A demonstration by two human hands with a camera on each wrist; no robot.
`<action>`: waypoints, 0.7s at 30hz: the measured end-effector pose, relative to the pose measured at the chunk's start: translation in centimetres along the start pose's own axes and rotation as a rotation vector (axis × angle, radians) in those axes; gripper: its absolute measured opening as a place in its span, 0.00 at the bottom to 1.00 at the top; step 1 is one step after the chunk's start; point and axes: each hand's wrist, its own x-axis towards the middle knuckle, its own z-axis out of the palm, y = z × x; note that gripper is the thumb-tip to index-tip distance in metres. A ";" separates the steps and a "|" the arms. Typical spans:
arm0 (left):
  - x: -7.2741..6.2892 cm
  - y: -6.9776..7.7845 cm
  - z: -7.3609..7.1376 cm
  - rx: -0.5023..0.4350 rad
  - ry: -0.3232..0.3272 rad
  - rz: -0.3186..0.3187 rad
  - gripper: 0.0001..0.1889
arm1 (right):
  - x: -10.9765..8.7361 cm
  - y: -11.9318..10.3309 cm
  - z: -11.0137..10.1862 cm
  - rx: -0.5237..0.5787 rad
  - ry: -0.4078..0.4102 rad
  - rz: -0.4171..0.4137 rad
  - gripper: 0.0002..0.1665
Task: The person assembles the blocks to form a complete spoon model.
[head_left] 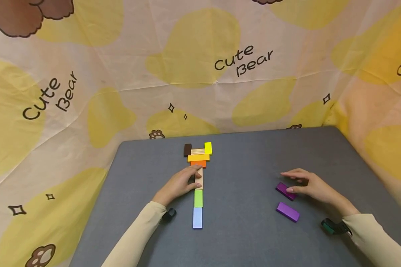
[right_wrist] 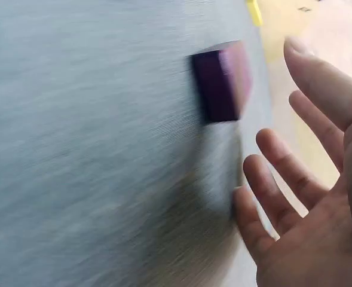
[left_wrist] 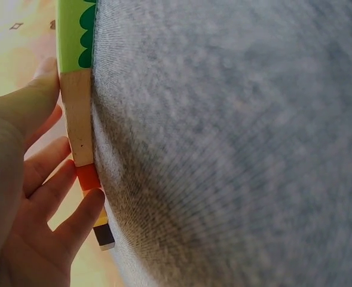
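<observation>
My left hand touches the plain wooden block in a line of blocks, its thumb and fingers loosely bent along it. In the left wrist view the fingers also reach beside the orange block, and the thumb lies near the joint with the green block. A light blue block ends the line nearest me. My right hand hovers by a dark purple block, fingers spread and apart from it in the right wrist view. A lighter purple block lies just in front.
At the line's far end are an amber block, a dark brown block, a yellow block and a striped piece between them. The grey table backs onto a printed cloth.
</observation>
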 end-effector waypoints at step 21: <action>-0.2 0.0 0.1 0.012 -0.009 -0.012 0.18 | -2.6 1.0 1.8 -0.075 0.077 -0.047 0.29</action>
